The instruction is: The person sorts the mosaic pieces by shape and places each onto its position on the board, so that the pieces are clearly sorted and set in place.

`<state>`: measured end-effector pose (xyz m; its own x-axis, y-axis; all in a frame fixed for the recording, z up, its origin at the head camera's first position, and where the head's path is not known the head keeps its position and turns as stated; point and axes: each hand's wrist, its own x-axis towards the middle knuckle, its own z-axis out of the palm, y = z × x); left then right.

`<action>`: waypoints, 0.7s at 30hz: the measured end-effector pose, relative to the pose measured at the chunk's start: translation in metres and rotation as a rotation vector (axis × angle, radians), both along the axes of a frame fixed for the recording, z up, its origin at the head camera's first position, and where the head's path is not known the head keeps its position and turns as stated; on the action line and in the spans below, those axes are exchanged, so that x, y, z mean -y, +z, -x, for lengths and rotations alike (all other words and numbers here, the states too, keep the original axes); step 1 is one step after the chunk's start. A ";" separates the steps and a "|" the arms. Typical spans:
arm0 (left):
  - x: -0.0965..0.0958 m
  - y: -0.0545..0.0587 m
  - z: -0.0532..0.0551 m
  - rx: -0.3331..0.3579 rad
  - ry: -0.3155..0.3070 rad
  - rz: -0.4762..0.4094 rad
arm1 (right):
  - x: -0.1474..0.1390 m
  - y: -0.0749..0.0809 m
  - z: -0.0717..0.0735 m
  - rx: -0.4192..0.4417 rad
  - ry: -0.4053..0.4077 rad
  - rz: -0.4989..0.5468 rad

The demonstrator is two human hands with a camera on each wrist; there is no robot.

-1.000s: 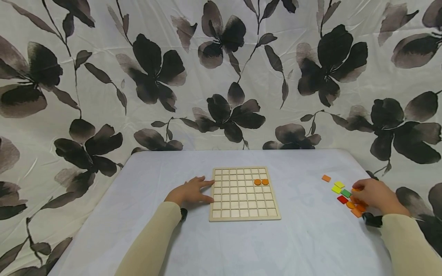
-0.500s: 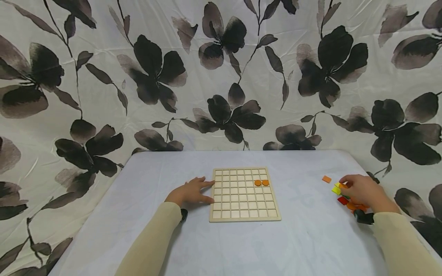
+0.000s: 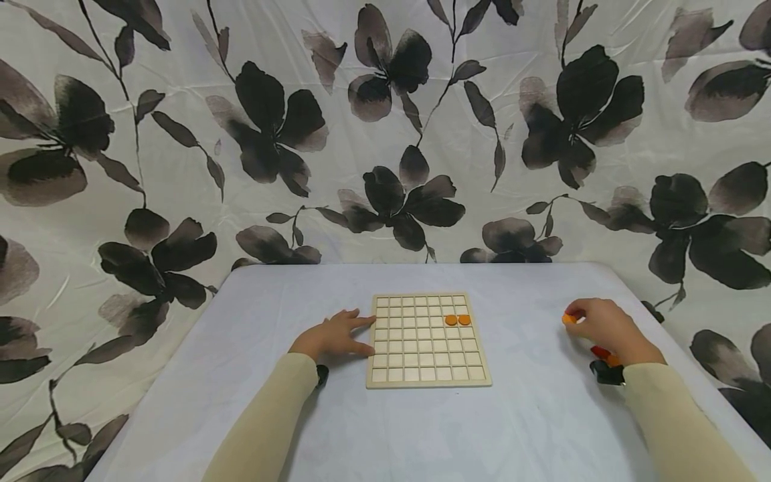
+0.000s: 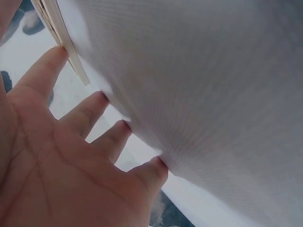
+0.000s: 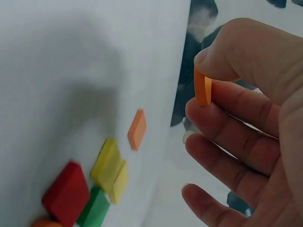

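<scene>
A pale wooden grid board (image 3: pixel 424 341) lies in the middle of the table, with two orange discs (image 3: pixel 457 320) side by side in cells near its upper right. My left hand (image 3: pixel 331 336) rests at the board's left edge, fingers spread; in the left wrist view a fingertip touches the board's side. Above the table at the right, my right hand (image 3: pixel 610 328) pinches an orange disc (image 5: pixel 203 87) between thumb and fingers. Beneath it, the right wrist view shows a red tile (image 5: pixel 67 194), yellow tiles (image 5: pixel 107 164), a green tile (image 5: pixel 94 208) and an orange tile (image 5: pixel 137 130).
A white cloth (image 3: pixel 271 428) covers the table. Behind it hangs a white curtain (image 3: pixel 482 167) with dark flowers. The right arm and hand hide much of the loose pieces in the head view.
My right hand has lifted away from the pile of pieces and moved left, carrying the orange disc. The left hand and the board stay in place.
</scene>
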<state>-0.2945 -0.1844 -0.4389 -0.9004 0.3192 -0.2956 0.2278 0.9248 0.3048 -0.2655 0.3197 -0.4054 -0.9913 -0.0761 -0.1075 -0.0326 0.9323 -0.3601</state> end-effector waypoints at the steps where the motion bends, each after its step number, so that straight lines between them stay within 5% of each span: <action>1: 0.000 -0.001 0.000 -0.004 -0.004 0.001 | 0.003 0.000 0.001 -0.011 0.007 0.001; 10: 0.000 -0.002 0.002 0.005 0.001 -0.007 | 0.032 -0.004 0.012 -0.093 0.073 0.010; 21: 0.002 -0.004 0.003 0.012 0.006 0.000 | 0.068 -0.006 0.026 -0.085 0.103 -0.009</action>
<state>-0.2977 -0.1861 -0.4431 -0.8987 0.3140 -0.3063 0.2187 0.9260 0.3076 -0.2914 0.2522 -0.4112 -0.9838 -0.1775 -0.0243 -0.1585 0.9256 -0.3436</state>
